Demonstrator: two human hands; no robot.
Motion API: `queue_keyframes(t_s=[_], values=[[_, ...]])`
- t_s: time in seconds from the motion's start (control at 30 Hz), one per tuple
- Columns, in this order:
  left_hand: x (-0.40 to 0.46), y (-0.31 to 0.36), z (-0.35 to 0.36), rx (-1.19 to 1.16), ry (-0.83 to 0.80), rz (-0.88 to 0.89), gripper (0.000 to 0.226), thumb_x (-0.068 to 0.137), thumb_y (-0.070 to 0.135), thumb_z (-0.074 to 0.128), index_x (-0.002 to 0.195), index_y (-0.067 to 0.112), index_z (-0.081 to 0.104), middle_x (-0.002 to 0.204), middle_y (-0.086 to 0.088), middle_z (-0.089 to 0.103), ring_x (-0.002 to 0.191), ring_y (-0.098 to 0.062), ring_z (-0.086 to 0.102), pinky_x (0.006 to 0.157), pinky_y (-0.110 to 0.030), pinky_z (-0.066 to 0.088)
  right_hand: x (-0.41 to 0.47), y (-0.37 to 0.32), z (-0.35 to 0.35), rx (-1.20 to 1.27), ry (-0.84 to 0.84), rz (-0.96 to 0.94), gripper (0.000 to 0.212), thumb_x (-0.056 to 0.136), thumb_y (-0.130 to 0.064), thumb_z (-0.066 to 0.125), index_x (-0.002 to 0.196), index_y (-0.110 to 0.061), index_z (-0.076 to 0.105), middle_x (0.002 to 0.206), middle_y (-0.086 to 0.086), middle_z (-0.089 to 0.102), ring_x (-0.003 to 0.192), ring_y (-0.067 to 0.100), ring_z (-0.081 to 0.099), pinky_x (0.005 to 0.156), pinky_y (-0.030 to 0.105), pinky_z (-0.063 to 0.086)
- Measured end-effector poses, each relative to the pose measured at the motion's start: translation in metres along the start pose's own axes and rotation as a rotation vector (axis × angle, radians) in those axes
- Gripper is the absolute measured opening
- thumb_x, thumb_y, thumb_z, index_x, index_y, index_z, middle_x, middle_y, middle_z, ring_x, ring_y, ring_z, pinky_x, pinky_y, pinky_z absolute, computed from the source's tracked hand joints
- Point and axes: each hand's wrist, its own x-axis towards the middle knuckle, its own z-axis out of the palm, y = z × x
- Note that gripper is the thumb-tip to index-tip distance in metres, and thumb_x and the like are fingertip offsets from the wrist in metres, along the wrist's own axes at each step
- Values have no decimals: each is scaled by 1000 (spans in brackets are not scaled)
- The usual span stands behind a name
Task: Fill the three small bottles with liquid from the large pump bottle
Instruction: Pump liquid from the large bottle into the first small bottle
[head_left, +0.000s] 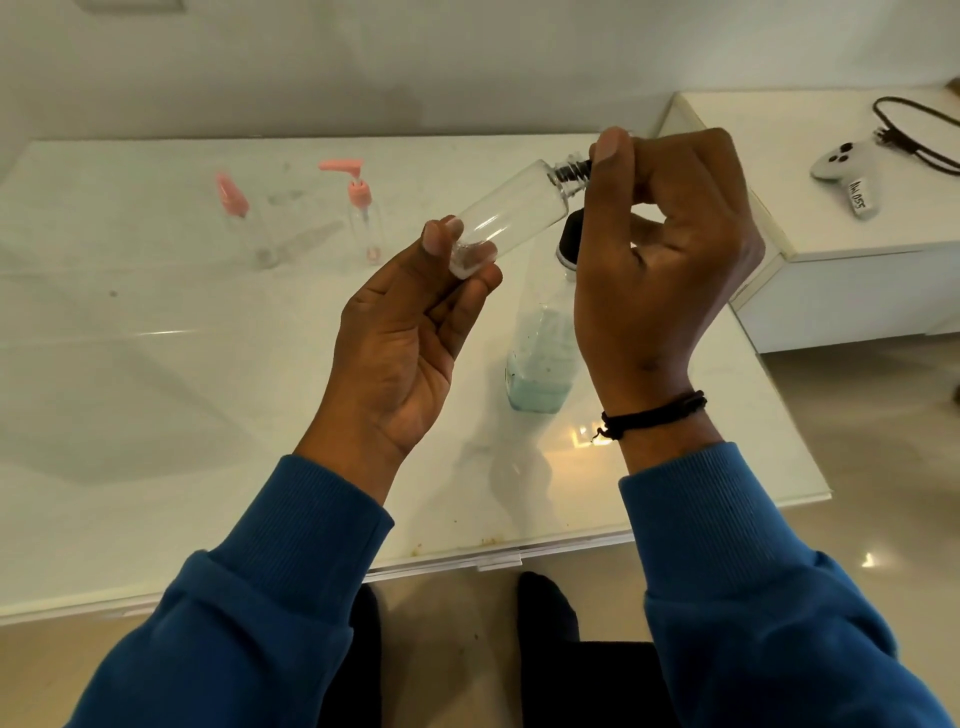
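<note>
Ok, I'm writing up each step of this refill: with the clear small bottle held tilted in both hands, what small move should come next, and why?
Probably finish twisting the black cap off. The left hand pinches the base of the clear small plastic bottle, and the right hand grips the cap, still at the neck. The bottle looks nearly empty, so it must be opened before liquid from the large clear pump bottle can go in.

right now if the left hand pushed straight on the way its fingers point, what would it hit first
Probably the right hand: the left hand points up and right along the clear small bottle it holds, whose neck the right hand grips. Depth is unclear.
</note>
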Motion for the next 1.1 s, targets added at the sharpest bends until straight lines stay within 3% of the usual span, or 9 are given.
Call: queue_keyframes(t_s=[0.13,0.27,0.4,0.8,1.1], values=[[-1,0,-1,-7,-5,-26,33,68,25,72,97,10,74,104,-14,75,90,-21,74,71,-22,59,1,-2,0,-11,-3,15,25,96,-7,66,71,-2,69,78,-3,52,69,-7,47,54,20,51],[-1,-2,-2,-50,-13,-50,27,68,23,73,91,9,77,106,-14,75,90,-20,74,72,-23,60,-1,1,1,-38,19,5,26,96,-6,67,70,-1,68,76,3,57,68,17,55,53,41,53],[0,-5,-5,-109,-20,-53,33,70,22,73,99,6,72,107,-15,73,92,-20,73,72,-23,59,-6,5,2,-35,30,10,28,96,-5,65,69,-1,66,75,0,54,67,24,54,55,50,53],[1,-5,-6,-147,-37,-69,32,77,20,67,104,2,69,105,-17,74,95,-22,74,73,-24,59,-2,3,0,-5,19,39,27,96,-5,65,69,0,68,77,-3,53,67,20,57,54,42,53],[1,-6,-7,-156,-38,-90,33,75,22,69,102,3,70,108,-17,73,91,-23,73,69,-23,59,2,1,2,140,46,219,34,101,-12,55,76,-1,76,73,16,66,70,1,65,62,21,51]])
